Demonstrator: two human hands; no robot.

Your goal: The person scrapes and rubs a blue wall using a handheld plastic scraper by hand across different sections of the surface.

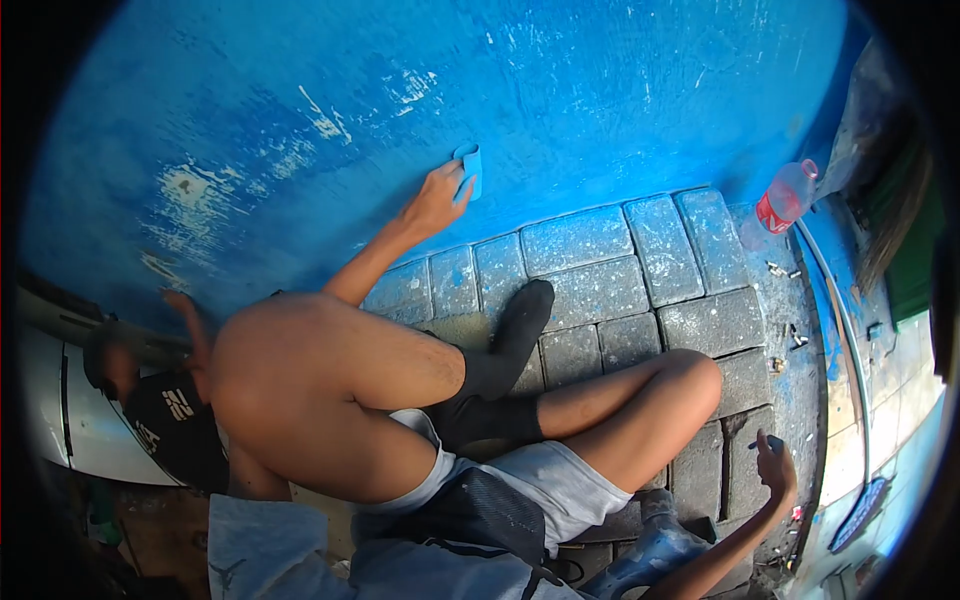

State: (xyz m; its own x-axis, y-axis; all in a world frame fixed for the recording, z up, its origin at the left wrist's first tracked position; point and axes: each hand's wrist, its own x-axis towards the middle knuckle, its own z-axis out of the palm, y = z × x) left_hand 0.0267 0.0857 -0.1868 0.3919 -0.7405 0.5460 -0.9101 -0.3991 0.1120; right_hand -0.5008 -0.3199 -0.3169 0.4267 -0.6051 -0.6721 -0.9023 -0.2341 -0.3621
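Observation:
My left hand (436, 202) reaches past my raised knee to the blue wall (560, 120). Between its thumb and fingers it grips a thin light-blue sheet (474, 174), bent over at the top and resting at the wall just above the ground. Whether it is sandpaper or a plastic piece I cannot tell. My right hand (775, 468) is off to the right above the paving, its fingers closed around a small dark thing that I cannot make out. White patches (190, 188) show where the wall's paint is worn.
Grey paving bricks (578, 238) speckled with paint lie under my legs. A plastic bottle (786, 200) with a red label stands at the right by a pale hose (838, 290). Another person (172, 420) in a dark shirt is at the left, near the wall. A broom head (860, 515) lies lower right.

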